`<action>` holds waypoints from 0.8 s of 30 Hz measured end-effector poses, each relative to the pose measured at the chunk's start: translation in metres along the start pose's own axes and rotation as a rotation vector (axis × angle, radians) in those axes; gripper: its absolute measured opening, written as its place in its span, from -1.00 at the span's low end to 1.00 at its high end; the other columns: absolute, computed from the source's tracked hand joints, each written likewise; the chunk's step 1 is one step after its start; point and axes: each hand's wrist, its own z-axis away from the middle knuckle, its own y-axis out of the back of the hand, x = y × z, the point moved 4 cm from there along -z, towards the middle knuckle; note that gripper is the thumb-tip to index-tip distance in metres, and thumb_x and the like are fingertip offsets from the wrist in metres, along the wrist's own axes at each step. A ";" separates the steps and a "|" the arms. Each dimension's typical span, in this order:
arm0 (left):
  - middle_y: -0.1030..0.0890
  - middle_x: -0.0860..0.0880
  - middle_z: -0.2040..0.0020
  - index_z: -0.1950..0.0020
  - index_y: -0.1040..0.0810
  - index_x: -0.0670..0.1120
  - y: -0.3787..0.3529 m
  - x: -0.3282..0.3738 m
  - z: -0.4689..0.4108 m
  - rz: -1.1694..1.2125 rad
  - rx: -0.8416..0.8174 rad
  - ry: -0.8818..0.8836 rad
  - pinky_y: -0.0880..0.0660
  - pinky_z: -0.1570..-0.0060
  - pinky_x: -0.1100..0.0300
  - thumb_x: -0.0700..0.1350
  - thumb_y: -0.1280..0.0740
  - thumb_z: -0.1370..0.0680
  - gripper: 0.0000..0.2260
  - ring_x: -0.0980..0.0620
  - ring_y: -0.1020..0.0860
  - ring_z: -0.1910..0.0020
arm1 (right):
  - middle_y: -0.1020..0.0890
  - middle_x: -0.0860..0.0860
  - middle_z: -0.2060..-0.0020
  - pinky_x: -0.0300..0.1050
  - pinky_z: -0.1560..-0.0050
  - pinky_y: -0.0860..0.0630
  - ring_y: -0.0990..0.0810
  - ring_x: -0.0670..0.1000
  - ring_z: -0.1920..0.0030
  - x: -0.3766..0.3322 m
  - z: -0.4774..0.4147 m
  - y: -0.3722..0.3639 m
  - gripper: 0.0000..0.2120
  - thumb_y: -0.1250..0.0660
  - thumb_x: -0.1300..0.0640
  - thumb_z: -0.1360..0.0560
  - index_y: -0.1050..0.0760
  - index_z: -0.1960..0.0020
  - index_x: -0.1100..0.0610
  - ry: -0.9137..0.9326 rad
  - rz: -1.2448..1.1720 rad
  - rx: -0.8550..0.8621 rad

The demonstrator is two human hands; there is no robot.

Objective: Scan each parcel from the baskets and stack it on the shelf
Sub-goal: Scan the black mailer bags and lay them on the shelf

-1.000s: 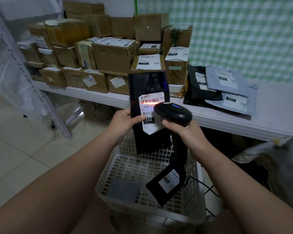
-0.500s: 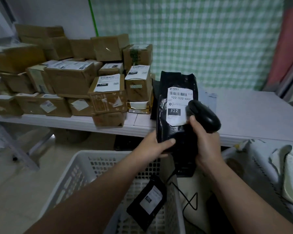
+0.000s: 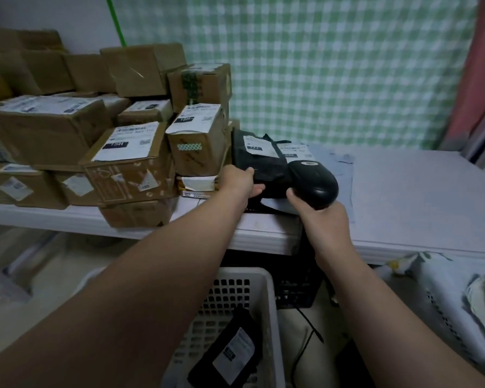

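L hand [image 3: 240,182] grips the near edge of the black parcel [image 3: 259,163], thumb on top, fingers underneath. Parcel is on the white shelf [image 3: 417,197], lying label-up on top of the grey mailers [image 3: 335,163], just right of the boxes [image 3: 123,152]; can't tell if it's fully resting or partly lifted at the near end. Label text is too blurred to read. R hand [image 3: 324,222] is curled round the handle of the scanner [image 3: 314,182], whose black head sits in front of the parcel's right side, above the shelf's front edge. Boxes are cardboard, stacked several high and filling the shelf's left half, most with white labels. The shelf's right half is bare white surface. Green-check curtain [image 3: 319,65] hangs behind the shelf. On the floor under both arms is a white basket [image 3: 263,287] w/ a 2nd black parcel [image 3: 230,354] inside, label up, leaning at the right wall. A black crate [image 3: 300,284] sits under the shelf behind the basket. A black cable [image 3: 305,343] trails down betw. basket and R arm. At far right is another basket [image 3: 443,309] w/ grey bags in it.
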 end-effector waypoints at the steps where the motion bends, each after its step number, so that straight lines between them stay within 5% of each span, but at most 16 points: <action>1: -0.62 -0.19 0.19 -0.36 -0.38 -0.27 0.002 -0.004 -0.001 -0.009 0.013 -0.005 -0.52 0.53 0.27 -0.16 -0.26 -0.62 -0.66 0.00 -0.62 0.43 | -0.62 -0.17 0.32 -0.48 0.31 -0.43 -0.55 -0.27 0.28 0.002 0.002 0.000 -0.89 -0.52 0.06 -0.41 -0.60 0.16 0.00 -0.005 0.028 -0.017; 5: -0.61 -0.23 0.13 -0.40 -0.31 -0.33 0.018 -0.011 0.014 -0.020 -0.052 -0.066 -0.54 0.50 0.30 -0.11 -0.25 -0.63 -0.58 -0.02 -0.62 0.30 | -0.58 -0.14 0.44 -0.34 0.32 -0.43 -0.54 -0.16 0.35 0.002 0.015 0.000 -0.87 -0.52 0.06 -0.41 -0.58 0.23 0.01 -0.001 0.108 -0.051; 9: -0.59 -0.18 0.21 0.08 -0.50 -0.19 0.060 -0.020 0.054 -0.143 -0.134 -0.180 -0.58 0.33 0.13 -0.09 -0.24 -0.63 -0.81 -0.01 -0.55 0.42 | -0.61 0.04 0.38 -0.11 0.25 -0.51 -0.58 0.00 0.34 -0.002 0.042 -0.008 -0.87 -0.49 0.08 -0.44 -0.62 0.17 0.13 0.002 0.178 -0.189; 15: -0.61 -0.11 0.26 0.05 -0.47 -0.14 0.138 -0.099 0.094 -0.326 -0.235 -0.179 -0.51 0.34 0.21 -0.16 -0.28 -0.61 -0.93 0.05 -0.54 0.38 | -0.65 0.23 0.29 -0.23 0.40 -0.52 -0.57 -0.03 0.46 0.038 0.092 -0.028 -0.80 -0.48 0.17 -0.45 -0.62 0.10 0.33 -0.135 0.377 -0.548; 20: -0.63 -0.14 0.20 0.06 -0.50 -0.14 0.173 -0.183 0.082 -0.588 -0.271 -0.090 -0.56 0.14 0.02 -0.13 -0.29 -0.60 -0.90 -0.09 -0.60 0.22 | -0.58 0.11 0.39 -0.25 0.48 -0.49 -0.53 -0.07 0.52 0.088 0.103 -0.035 -0.91 -0.45 0.26 -0.45 -0.55 0.18 0.25 -0.315 0.497 -0.593; 24: -0.58 -0.11 0.11 -0.06 -0.51 -0.15 0.180 -0.262 0.068 -0.809 -0.293 0.053 -0.45 0.22 0.18 -0.07 -0.29 -0.60 -0.84 -0.05 -0.53 0.16 | -0.53 0.09 0.43 -0.22 0.49 -0.44 -0.48 -0.06 0.54 0.131 0.095 -0.043 -0.86 -0.46 0.24 -0.46 -0.53 0.23 0.20 -0.479 0.585 -0.616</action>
